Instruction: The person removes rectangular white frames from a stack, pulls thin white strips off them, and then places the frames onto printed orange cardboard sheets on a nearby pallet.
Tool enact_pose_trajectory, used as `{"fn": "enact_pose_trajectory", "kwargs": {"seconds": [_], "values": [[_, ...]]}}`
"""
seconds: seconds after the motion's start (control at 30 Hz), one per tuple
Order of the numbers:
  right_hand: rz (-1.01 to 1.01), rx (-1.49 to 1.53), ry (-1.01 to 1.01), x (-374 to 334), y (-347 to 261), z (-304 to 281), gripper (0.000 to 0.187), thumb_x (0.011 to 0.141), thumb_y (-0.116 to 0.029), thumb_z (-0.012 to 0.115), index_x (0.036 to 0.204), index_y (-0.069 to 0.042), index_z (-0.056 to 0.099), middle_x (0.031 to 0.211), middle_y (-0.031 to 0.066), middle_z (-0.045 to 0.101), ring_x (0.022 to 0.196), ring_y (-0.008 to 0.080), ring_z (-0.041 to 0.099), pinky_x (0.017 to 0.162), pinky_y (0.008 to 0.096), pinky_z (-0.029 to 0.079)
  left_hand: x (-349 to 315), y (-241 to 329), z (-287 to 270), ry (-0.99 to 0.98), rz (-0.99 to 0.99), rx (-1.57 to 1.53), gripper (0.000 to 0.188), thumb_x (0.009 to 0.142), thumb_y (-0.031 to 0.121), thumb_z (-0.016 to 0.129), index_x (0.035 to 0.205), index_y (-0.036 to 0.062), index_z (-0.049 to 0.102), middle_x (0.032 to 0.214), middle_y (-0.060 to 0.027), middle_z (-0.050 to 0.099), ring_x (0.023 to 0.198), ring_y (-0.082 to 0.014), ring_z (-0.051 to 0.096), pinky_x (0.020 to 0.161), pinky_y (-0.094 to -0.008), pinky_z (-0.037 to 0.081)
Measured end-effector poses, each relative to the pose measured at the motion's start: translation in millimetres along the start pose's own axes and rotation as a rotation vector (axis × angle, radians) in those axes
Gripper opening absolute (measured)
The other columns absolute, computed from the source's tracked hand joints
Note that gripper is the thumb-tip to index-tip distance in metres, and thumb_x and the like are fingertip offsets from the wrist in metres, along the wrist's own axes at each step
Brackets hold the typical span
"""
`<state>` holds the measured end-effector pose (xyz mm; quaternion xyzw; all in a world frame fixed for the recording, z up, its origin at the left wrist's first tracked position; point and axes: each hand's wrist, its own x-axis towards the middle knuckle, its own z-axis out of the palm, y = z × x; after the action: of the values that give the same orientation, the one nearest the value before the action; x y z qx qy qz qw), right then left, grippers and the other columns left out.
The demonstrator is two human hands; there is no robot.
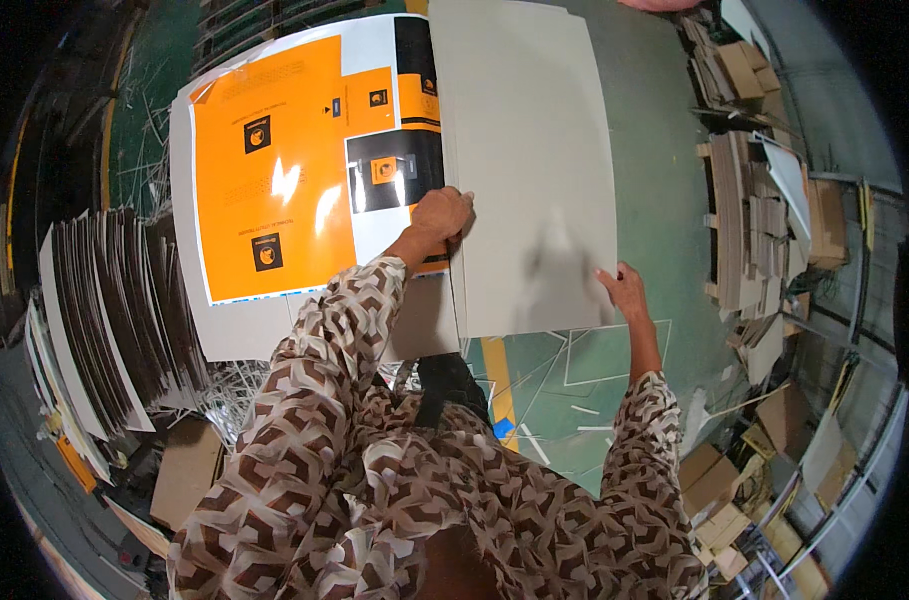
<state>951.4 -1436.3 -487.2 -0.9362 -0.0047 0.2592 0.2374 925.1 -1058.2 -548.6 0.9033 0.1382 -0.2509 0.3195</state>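
A large plain grey cardboard sheet (529, 130) lies in front of me, right of a glossy printed sheet (274, 200) in orange, black and white. My left hand (442, 215) is closed at the cardboard's left edge, over the border with the printed sheet; its fingertips are partly hidden. At the lower right corner, my right hand (626, 290) grips the cardboard's edge, thumb on top. The printed sheet rests on another grey board (236, 335), which shows along its near and left sides. A shadow falls across the cardboard.
Upright stacked boards (114, 310) stand at the left. Stacked cardboard (739, 220) and brown boxes (709, 480) line the right. Thin offcut strips (574, 345) are scattered on the green floor (654, 150), which has a yellow line (498, 375). A pallet (264, 20) lies at the far side.
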Motion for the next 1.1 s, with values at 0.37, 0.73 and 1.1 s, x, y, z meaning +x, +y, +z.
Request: {"fn": "enact_pose_trajectory", "kwargs": {"seconds": [0.37, 0.73, 1.1], "values": [[-0.219, 0.036, 0.242, 15.3, 16.3, 11.3, 0.039, 0.079, -0.028, 0.066, 0.108, -0.004, 0.057, 0.093, 0.0166, 0.062, 0.084, 0.0273, 0.059, 0.077, 0.0365, 0.045, -23.7, 31.9, -33.5, -0.168, -0.165, -0.373, 0.05, 0.092, 0.039, 0.039, 0.09, -0.0074, 0.059, 0.086, -0.0277, 0.062, 0.087, -0.0403, 0.061, 0.084, -0.0426, 0.045], [0.158, 0.354, 0.022, 57.7, 2.7, 8.5, 0.078, 0.081, -0.054, 0.055, 0.13, 0.005, 0.04, 0.131, 0.0262, 0.043, 0.122, 0.0327, 0.041, 0.102, 0.0384, 0.031, -50.6, 28.9, 6.4, 0.263, 0.015, -0.377, 0.037, 0.088, 0.028, 0.047, 0.096, -0.0089, 0.048, 0.099, -0.0343, 0.052, 0.097, -0.046, 0.051, 0.083, -0.0473, 0.04], [0.194, 0.697, -0.289, 48.2, -20.3, 7.7, 0.07, 0.083, -0.041, 0.062, 0.129, 0.007, 0.04, 0.129, 0.0161, 0.046, 0.118, 0.0218, 0.043, 0.099, 0.032, 0.034, -45.1, 40.1, -0.5, 0.218, 0.033, -1.112, 0.072, 0.089, 0.021, 0.046, 0.139, -0.0094, 0.004, 0.148, -0.024, 0.006, 0.138, -0.029, 0.004, 0.111, -0.0319, 0.006]]}}
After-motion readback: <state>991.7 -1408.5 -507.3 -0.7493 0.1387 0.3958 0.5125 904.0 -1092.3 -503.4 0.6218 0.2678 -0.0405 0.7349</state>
